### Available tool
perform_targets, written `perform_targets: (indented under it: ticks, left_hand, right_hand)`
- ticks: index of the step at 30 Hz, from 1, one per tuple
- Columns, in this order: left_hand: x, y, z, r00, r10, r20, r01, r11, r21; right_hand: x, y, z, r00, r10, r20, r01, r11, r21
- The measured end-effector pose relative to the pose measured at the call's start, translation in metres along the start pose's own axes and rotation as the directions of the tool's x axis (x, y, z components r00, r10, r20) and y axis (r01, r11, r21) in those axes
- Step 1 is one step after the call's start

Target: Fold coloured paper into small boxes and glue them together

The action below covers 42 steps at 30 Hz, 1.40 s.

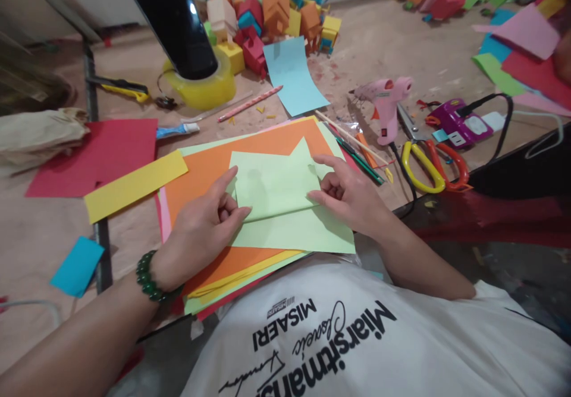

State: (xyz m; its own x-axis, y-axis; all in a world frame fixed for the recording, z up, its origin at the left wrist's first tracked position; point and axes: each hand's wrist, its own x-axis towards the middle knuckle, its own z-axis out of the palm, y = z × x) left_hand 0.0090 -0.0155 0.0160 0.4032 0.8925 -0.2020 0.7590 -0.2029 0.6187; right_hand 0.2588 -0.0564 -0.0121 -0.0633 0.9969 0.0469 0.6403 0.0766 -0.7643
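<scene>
A pale green sheet of paper [276, 183] lies in front of me with its near part folded over, a crease running across it. Its far edge has a pointed peak on the right. My left hand [203, 224] holds the left edge of the fold between thumb and forefinger, the other fingers curled. At the opposite edge, my right hand [352, 192] grips the fold the same way, its thumb near the crease. Under the sheet is a stack of coloured papers with an orange sheet [178, 180] on top.
Pink glue gun [386, 109], scissors [432, 168] and purple power socket [464, 123] sit to the right. Yellow tape roll [200, 91], black post [178, 22], cutter knife [122, 88] and yellow strip [136, 186] are left. Small paper houses [274, 8] pile up behind a blue sheet [294, 76].
</scene>
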Motion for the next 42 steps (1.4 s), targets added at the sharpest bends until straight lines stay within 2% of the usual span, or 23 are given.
perform_targets:
  ticks: [9,20,26,42]
  left_hand:
    - [-0.0003,-0.0006,0.0005,1.0,0.005,-0.009,-0.005,1.0,0.01]
    - [0.0,-0.0003,0.0002,0.999,0.03,-0.015,-0.029,0.999,0.03]
    - [0.0003,-0.0011,0.0004,0.999,0.033,-0.01,-0.033,0.999,0.032]
    - [-0.0013,-0.0032,0.0019,0.999,0.054,0.01,-0.054,0.992,0.114]
  right_hand:
    - [-0.0018,0.0008,0.0042,0.999,-0.036,-0.024,0.035,0.997,-0.072]
    - [-0.0014,0.0032,0.0015,0.998,-0.057,-0.001,0.057,0.998,0.011]
    - [-0.0013,0.0018,0.0034,0.997,-0.044,-0.056,0.043,0.998,-0.035]
    - [-0.0046,0.0063,0.0023,0.993,-0.112,-0.021,0.112,0.993,-0.03]
